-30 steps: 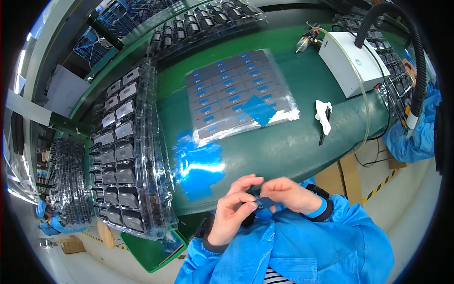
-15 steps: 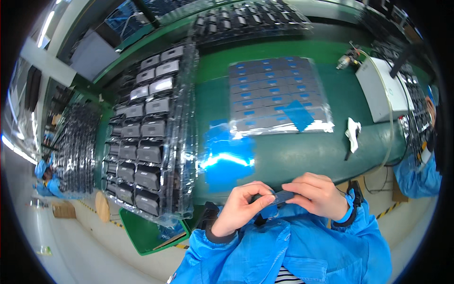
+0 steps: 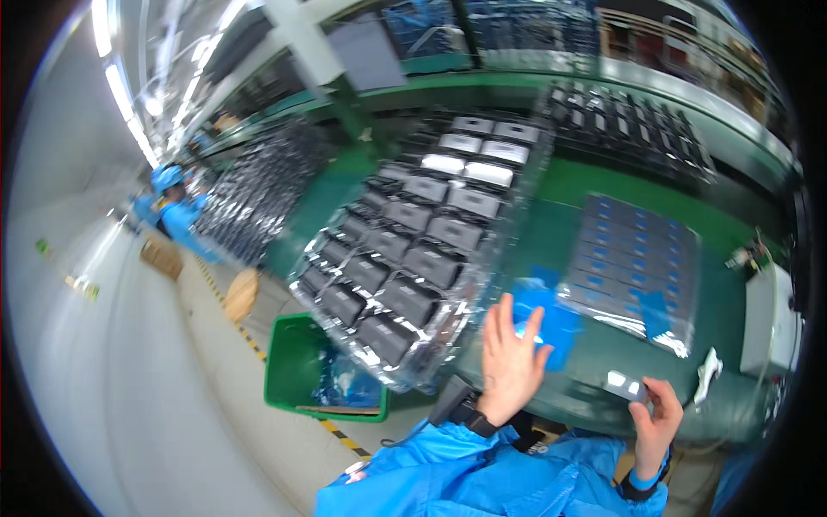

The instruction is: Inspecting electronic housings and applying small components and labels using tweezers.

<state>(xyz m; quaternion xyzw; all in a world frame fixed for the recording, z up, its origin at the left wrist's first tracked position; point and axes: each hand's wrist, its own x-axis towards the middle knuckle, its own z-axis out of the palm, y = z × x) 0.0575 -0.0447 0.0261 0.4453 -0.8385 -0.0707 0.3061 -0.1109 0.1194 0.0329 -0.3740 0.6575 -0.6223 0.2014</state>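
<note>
My right hand [image 3: 660,414] pinches a small dark grey rectangular piece [image 3: 627,388] between thumb and fingers, above the near edge of the green table; light glints off its top. My left hand [image 3: 512,366] is open with its fingers spread, reaching over a shiny blue film [image 3: 562,334] on the table. Whether it touches the film I cannot tell. Left of that hand lies a clear plastic tray [image 3: 461,334] with rows of dark grey housings [image 3: 433,263] in it. Beyond the right hand are flat grey panels with blue tabs [image 3: 636,258] on a clear sheet.
A white box [image 3: 767,323] stands at the right edge, with a white tool [image 3: 708,374] near it. Another loaded tray [image 3: 633,121] lies at the back. A green bin [image 3: 282,366] stands on the floor at the left. Farther off is a person in blue [image 3: 178,214].
My left hand has let go of the small grey piece and opened over the blue film. The right hand keeps the piece, now apart from the left. The view has swung left.
</note>
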